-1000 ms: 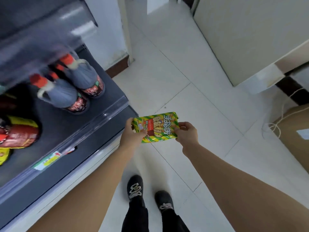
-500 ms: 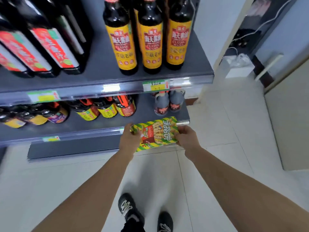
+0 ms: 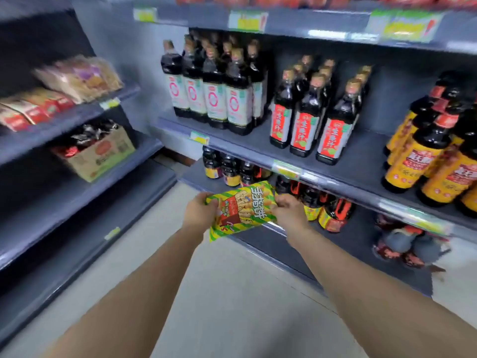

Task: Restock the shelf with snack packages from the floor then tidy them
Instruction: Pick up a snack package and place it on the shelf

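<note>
We see the snack packet, striped green and yellow with a red carton printed on it. It is held tilted in the air, its right end higher, in front of the low shelf of the right-hand unit. The left hand pinches its left edge with the thumb over the front, and the right hand grips its right edge with curled fingers.

Directly behind the packet stand dark bottles with yellow labels. Just right of the right hand are bottles with red-and-yellow labels, close to the shelf's front rail. Farther right sit grey jugs. The shelf above carries white-labelled bottles, red-labelled bottles and orange-labelled bottles.

Across the corner, the left-hand unit holds bagged snacks on its upper shelf. Below them an open cardboard box sits on grey shelf board, which shows bare beside it. Pale floor runs between the two units, under both forearms.
</note>
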Motion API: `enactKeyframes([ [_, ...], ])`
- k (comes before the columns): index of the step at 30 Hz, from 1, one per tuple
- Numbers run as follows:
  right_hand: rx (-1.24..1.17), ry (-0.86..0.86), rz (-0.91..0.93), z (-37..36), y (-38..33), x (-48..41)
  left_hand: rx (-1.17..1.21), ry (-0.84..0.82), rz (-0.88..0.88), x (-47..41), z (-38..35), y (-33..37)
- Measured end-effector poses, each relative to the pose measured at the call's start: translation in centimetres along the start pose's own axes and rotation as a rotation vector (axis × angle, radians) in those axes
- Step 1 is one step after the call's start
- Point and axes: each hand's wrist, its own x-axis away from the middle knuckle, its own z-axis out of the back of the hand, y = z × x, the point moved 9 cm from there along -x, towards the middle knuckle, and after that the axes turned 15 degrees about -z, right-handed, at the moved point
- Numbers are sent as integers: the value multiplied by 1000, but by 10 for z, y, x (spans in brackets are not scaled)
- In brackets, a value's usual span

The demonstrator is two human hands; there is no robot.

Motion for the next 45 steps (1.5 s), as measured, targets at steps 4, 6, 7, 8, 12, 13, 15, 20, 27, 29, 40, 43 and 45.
enactKeyframes([
  [4,65,-151,85,-111,-46,36,30,183,-26,-6,125,-5],
  [6,116,-223,115,-167,-62,55,52,258,-37,-3,184,-9],
  [7,124,-257,127,-193,-69,64,59,291,-44,-1,213,-11],
  [8,127,-287,141,-219,-78,75,55,328,-58,0,241,-13],
  [12,134,-380,211,-318,-109,121,21,436,-104,13,348,-20],
  [13,145,-400,241,-341,-116,134,20,460,-109,18,373,-24],
  [15,173,-437,294,-383,-130,161,20,506,-100,28,418,-32],
  [20,203,-529,391,-481,-153,222,11,596,-63,51,513,-42],
  [27,283,-723,460,-610,-161,303,-63,780,40,101,628,-65],
  [29,291,-801,480,-642,-162,330,-103,813,91,116,658,-74],
  [40,465,-1193,698,-779,-152,486,-195,871,125,176,764,-76],
  [43,483,-1294,729,-800,-138,534,-50,958,94,203,787,-91],
  [45,493,-1359,729,-813,-126,565,7,1003,104,225,804,-102],
])
